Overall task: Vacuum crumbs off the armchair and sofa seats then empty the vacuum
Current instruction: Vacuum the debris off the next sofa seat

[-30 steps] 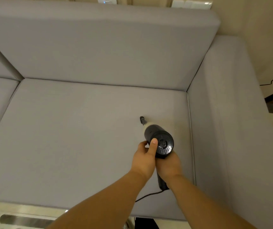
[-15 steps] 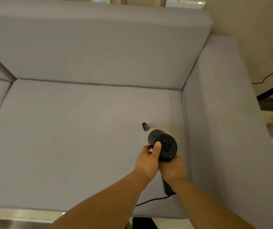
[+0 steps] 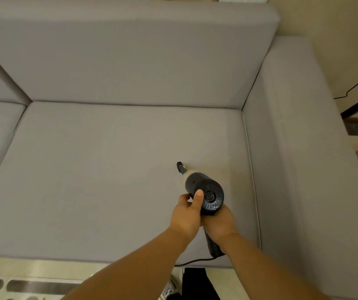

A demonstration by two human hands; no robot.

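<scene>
I see the sofa seat (image 3: 100, 180) bare from its left edge to its back edge, open for passing. At its right edge the armrest (image 3: 292, 159) walls it off, and the back cushion (image 3: 130, 57) blocks the far side.

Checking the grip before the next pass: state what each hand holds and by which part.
Both hands hold the handheld vacuum: the right hand wraps its handle below the body, and the left hand steadies the rear of the body, thumb on the end cap.
</scene>
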